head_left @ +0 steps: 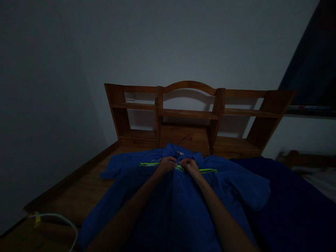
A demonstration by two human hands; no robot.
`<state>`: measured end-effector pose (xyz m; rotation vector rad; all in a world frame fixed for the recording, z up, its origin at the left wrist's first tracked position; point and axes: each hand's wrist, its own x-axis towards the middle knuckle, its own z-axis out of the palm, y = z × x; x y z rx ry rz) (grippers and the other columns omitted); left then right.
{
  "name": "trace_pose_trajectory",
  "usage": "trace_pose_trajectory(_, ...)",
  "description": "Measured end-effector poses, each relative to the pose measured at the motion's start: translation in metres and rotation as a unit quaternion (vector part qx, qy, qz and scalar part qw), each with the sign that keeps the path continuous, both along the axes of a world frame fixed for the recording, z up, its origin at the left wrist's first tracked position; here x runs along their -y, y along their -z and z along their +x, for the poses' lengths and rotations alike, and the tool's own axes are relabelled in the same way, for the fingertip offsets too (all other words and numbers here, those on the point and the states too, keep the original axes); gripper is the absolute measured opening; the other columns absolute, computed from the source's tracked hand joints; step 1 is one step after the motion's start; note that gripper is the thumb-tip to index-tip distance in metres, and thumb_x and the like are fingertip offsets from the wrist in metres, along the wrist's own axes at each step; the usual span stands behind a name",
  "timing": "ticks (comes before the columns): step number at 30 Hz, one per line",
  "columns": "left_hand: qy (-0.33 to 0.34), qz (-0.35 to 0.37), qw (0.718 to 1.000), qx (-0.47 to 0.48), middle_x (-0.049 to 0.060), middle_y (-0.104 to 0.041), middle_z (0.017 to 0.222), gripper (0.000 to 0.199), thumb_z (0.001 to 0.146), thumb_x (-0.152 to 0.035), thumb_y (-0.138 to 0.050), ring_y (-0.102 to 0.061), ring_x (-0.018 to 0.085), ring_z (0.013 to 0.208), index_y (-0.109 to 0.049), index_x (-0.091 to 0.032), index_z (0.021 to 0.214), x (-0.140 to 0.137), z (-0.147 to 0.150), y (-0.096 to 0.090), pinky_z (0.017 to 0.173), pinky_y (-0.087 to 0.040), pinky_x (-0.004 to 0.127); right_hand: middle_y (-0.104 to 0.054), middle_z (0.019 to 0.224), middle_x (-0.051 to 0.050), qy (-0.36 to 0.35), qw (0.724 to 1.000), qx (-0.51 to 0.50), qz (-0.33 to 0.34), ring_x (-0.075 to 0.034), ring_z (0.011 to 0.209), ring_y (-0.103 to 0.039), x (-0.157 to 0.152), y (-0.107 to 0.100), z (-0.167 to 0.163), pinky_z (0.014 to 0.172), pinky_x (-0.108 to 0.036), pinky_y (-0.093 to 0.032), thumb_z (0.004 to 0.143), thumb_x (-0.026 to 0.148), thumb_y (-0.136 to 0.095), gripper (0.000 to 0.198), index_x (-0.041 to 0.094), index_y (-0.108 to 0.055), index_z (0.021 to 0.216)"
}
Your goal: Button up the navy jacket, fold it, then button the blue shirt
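Note:
A blue short-sleeved work shirt (183, 196) lies spread out with its collar pointing away from me. A bright yellow-green stripe crosses its chest, and a small label shows inside the collar. My left hand (167, 164) pinches the front opening just below the collar. Close by on the other side of the opening, my right hand (190, 166) has its fingers closed on the same cloth. The fingertips of both hands almost meet. Whatever small part of the placket lies between them is too dark and small to make out.
Behind the shirt stands a wooden shelf unit (187, 112) against a grey wall. Dark blue cloth (296, 206) lies at the right. A pale cable (60, 217) curves over the wooden surface (89, 192) at the lower left. A dark window (312, 63) is at upper right.

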<state>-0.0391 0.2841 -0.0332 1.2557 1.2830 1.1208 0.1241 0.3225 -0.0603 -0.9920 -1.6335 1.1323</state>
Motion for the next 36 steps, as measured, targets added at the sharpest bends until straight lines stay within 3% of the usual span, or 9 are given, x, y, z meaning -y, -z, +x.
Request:
trace_pose_trajectory(3,-0.003,0.017,0.999,-0.031,0.002,-0.062,0.064,0.045,0.051,-0.030,-0.079,-0.055,0.012,0.056,-0.060,-0.011,0.088,0.000,0.000,0.003,0.054,-0.039,0.022,-0.061,0.061,-0.003,-0.001,1.000,-0.016,-0.023,-0.014,0.052,-0.053,0.000,-0.001,-0.001,0.050,-0.023,-0.039,0.063,0.037,-0.058,0.026,0.013,-0.062,0.072)
trace_pose_trajectory(9,-0.030,0.114,0.973,-0.196,0.001,-0.062,0.070,0.045,0.053,-0.034,-0.078,-0.058,0.014,0.063,-0.060,-0.014,0.088,-0.004,-0.001,0.011,0.054,-0.039,0.020,-0.060,0.058,-0.003,-0.005,0.999,-0.019,-0.034,-0.013,0.051,-0.052,0.000,-0.002,-0.001,0.048,-0.022,-0.037,0.061,0.036,-0.061,0.025,0.013,-0.063,0.068)
trace_pose_trajectory(18,-0.037,0.178,0.949,-0.258,-0.003,-0.058,0.060,0.027,0.064,-0.028,-0.069,-0.054,0.012,0.055,-0.060,-0.016,0.086,0.000,0.004,0.012,0.050,-0.032,0.020,-0.058,0.054,-0.002,0.007,1.000,0.021,0.001,-0.014,0.050,-0.052,0.003,0.000,-0.002,0.046,-0.022,-0.038,0.067,0.041,-0.056,0.029,0.012,-0.064,0.072)
trace_pose_trajectory(21,-0.044,0.177,0.945,-0.272,-0.003,-0.058,0.060,0.023,0.067,-0.027,-0.065,-0.054,0.011,0.055,-0.060,-0.016,0.086,0.002,0.006,0.007,0.051,-0.033,0.020,-0.063,0.066,-0.004,0.037,0.997,0.047,0.040,-0.017,0.060,-0.058,0.005,-0.003,0.002,0.056,-0.026,-0.045,0.072,0.034,-0.053,0.024,0.014,-0.064,0.079)
trace_pose_trajectory(25,-0.055,0.161,0.945,-0.278,-0.002,-0.059,0.062,0.019,0.069,-0.025,-0.061,-0.055,0.011,0.057,-0.060,-0.015,0.086,0.002,0.008,0.004,0.054,-0.035,0.020,-0.064,0.096,-0.007,0.100,0.986,0.081,0.103,-0.023,0.092,-0.058,0.010,-0.007,0.011,0.089,-0.039,-0.043,0.076,0.022,-0.047,0.028,0.018,-0.066,0.096)
trace_pose_trajectory(27,-0.064,0.157,0.945,-0.280,-0.001,-0.061,0.065,0.018,0.071,-0.025,-0.059,-0.055,0.011,0.059,-0.060,-0.015,0.087,0.001,0.009,0.007,0.055,-0.036,0.020,-0.057,0.116,-0.009,0.146,0.971,0.106,0.157,-0.025,0.111,-0.049,0.015,-0.012,0.013,0.102,-0.044,-0.032,0.077,0.017,-0.045,0.040,0.019,-0.060,0.114)
trace_pose_trajectory(30,-0.078,0.160,0.941,-0.288,0.000,-0.061,0.067,0.017,0.071,-0.023,-0.058,-0.056,0.011,0.061,-0.060,-0.015,0.086,-0.003,0.009,0.014,0.057,-0.038,0.020,-0.026,0.145,-0.006,0.239,0.919,0.157,0.272,-0.027,0.133,-0.022,0.026,-0.026,0.014,0.109,-0.049,-0.019,0.077,0.012,-0.042,0.062,0.024,-0.037,0.138)
trace_pose_trajectory(33,-0.086,0.166,0.936,-0.297,0.001,-0.061,0.070,0.015,0.071,-0.022,-0.058,-0.056,0.012,0.065,-0.061,-0.015,0.084,-0.005,0.008,0.018,0.064,-0.041,0.023,0.000,0.151,0.002,0.267,0.884,0.185,0.335,-0.026,0.138,-0.003,0.036,-0.041,0.013,0.110,-0.052,-0.013,0.078,0.013,-0.040,0.073,0.029,-0.016,0.145)
trace_pose_trajectory(36,-0.099,0.200,0.923,-0.315,0.008,-0.062,0.095,0.022,0.069,-0.019,-0.059,-0.057,0.016,0.084,-0.062,-0.013,0.090,-0.006,0.008,0.018,0.080,-0.043,0.027,0.002,0.151,0.001,0.244,0.884,0.193,0.349,-0.024,0.138,-0.003,0.040,-0.046,0.013,0.112,-0.049,-0.014,0.080,0.014,-0.040,0.076,0.026,-0.005,0.147)
